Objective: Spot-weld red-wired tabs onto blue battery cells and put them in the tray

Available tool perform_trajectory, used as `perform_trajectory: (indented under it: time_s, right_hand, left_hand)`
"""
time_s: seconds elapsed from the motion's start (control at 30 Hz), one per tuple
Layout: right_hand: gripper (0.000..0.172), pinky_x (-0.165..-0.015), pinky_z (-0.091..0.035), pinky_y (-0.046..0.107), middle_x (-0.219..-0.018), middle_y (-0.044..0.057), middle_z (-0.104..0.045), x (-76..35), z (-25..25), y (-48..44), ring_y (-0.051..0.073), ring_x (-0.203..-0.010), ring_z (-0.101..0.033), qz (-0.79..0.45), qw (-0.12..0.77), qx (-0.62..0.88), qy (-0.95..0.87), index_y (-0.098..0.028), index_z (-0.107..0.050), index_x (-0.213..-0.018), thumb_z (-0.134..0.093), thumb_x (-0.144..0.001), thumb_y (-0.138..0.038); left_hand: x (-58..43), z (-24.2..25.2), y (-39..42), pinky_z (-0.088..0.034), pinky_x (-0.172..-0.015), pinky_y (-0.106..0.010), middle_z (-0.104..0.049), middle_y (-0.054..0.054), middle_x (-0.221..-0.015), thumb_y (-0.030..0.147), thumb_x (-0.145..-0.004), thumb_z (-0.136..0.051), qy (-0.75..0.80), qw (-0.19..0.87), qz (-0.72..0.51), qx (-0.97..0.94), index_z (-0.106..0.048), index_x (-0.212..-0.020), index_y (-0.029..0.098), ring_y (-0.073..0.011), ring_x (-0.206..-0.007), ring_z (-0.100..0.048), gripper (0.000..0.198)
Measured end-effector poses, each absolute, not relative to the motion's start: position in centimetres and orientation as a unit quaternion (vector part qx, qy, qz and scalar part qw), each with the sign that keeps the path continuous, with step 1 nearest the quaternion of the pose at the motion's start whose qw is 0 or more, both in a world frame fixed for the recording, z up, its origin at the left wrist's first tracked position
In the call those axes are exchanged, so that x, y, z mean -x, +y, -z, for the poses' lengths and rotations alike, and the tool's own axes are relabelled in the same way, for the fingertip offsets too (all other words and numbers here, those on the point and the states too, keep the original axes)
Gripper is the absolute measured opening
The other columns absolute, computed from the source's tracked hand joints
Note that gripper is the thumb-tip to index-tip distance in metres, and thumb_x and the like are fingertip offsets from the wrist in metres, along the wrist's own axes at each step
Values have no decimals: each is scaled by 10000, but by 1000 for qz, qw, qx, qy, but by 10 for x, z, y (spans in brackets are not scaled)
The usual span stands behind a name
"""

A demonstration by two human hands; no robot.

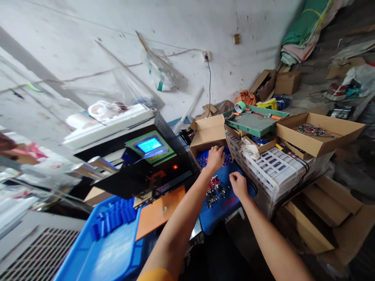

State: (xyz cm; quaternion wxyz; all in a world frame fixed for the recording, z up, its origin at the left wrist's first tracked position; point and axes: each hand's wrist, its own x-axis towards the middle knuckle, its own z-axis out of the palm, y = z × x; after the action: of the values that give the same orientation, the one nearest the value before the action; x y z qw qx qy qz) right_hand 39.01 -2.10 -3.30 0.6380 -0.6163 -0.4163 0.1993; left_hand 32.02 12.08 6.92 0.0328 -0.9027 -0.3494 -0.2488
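Left hand [215, 157]: palm down, reaching into open cardboard box [207, 134], fingers curled down among small blue-and-red parts [202, 158] filling it. Cannot tell whether it grips any.

Right hand [238, 184]: knuckles up, fingers curled loosely inward, resting on blue cloth [222, 208] just right of the pile. Cannot tell if anything is pinched inside.

Pile of parts [215, 190]: on the blue cloth, between the 2 forearms, just below the box. Long axis runs diagonally, from lower left near the left forearm up toward the right hand. Looks like a tangle of thin dark leads with red and silvery tips; single pieces too small to make out.

Surroundings:
- Black machine [140, 171] left of the box, with lit blue screen [149, 145] in a green panel and 1 red light [175, 166].
- Orange board [159, 210] and blue plastic tray [111, 242] below the machine.
- White crate [272, 168] right of the hands, close against the cloth's right edge.
- Green tray [253, 123] on top of the crate, roll of green tape [240, 106] at its far corner.
- Large carton [319, 134] holding loose wires further right.

The left forearm crosses the cloth's left edge and hides part of it.
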Motion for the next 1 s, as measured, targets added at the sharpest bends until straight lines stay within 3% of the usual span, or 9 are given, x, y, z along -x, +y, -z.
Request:
perform_trajectory:
  time_s: [0.2,0.47,0.67,0.83,1.0]
  right_hand:
    - [282,-702,-462,290,-743,54,-693,-390,36,-19,196,-696,-624,-177,632,626,-422,-179,-658,-775,-500,-851,-400]
    - [286,-743,-470,310,-785,76,-714,-386,37,-16,219,-739,-651,-140,574,665,-457,-179,-662,-804,-506,-846,-415]
    - [212,-721,-462,279,-793,51,-724,-378,20,6,209,-763,-662,-137,458,709,-519,-200,-676,-812,-530,-839,-351]
    - [153,-718,-441,258,-802,60,-736,-360,-2,38,217,-822,-672,-157,310,741,-574,-197,-692,-716,-586,-805,-263]
    - [150,-686,-417,231,-790,48,-732,-345,-7,42,192,-787,-661,-139,279,740,-596,-192,-704,-738,-563,-789,-201]
  left_hand:
    - [-227,-54,67,-479,-914,-390,-631,-116,-1091,205,-941,-470,-305,-39,411,858,-630,-1198,177,-232,-1023,-574,303]
    - [-105,21,-48,-516,-830,-339,-660,-82,-1021,188,-932,-506,-358,-120,421,825,-618,-1210,216,-196,-935,-619,301]
    - [-92,38,-62,-517,-795,-298,-671,-64,-949,257,-940,-515,-414,-223,464,751,-653,-1109,192,-171,-872,-643,228]
    - [-92,33,-58,-497,-719,-260,-687,-39,-885,285,-931,-531,-423,-268,458,735,-685,-1029,197,-145,-774,-638,203]
    - [-88,34,-60,-489,-724,-258,-696,-35,-874,286,-932,-525,-420,-278,468,726,-695,-998,201,-145,-782,-647,201]
